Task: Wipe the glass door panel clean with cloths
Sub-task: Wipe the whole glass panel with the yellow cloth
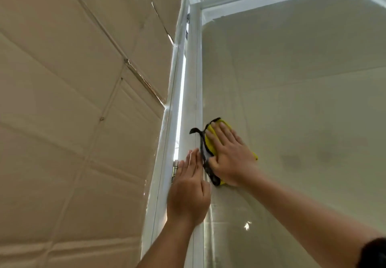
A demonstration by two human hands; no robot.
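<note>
1. The right hand (229,159) lies spread and flat, fingers straight, and presses a yellow cloth (210,140) against the glass; it clasps nothing. The left hand (189,188) is also flat with straight fingers and rests on the white door frame (193,79), holding nothing.
2. The glass door panel (302,100) fills the right of the view, rising above both hands; faint smudges show to the right of the cloth.
3. The frame runs upright along the panel's left edge, just beside the cloth.
4. The cloth sits on the glass by that edge. A black strip curls from it over the frame, probably its trim, though this is hard to tell.
5. Step in hand, as a judgement: wiping the panel's left margin, 1 hand bracing. The next move likely calls for steady flat pressure, sweeping up or right across unwiped glass.
</note>
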